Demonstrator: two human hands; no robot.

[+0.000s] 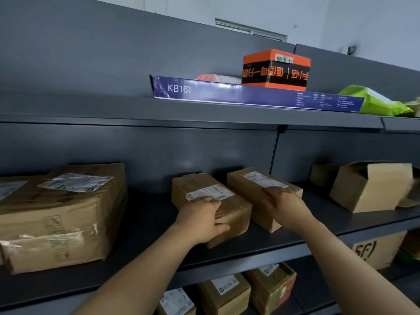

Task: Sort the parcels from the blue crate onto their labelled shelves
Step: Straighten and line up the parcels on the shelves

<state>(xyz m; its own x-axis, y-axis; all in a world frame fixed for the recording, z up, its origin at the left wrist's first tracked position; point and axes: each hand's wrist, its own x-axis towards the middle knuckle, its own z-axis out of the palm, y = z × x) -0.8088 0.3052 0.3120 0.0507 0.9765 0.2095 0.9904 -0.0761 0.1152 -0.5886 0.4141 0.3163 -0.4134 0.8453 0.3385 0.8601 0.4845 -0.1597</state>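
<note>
Our left hand (201, 218) clasps a small brown taped cardboard parcel (195, 186) on the dark grey metal middle shelf (147, 235). Our right hand (284, 206) lies over the neighbouring brown cardboard box (246, 192); we cannot tell whether it grasps. A white wall (341, 19) rises above.

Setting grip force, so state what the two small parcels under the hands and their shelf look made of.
Left parcel: brown cardboard, matte, with shiny strips that look like clear tape; paper label. Right parcel: same matte cardboard, white paper label. Shelf: probably painted metal, smooth dark grey.
</note>
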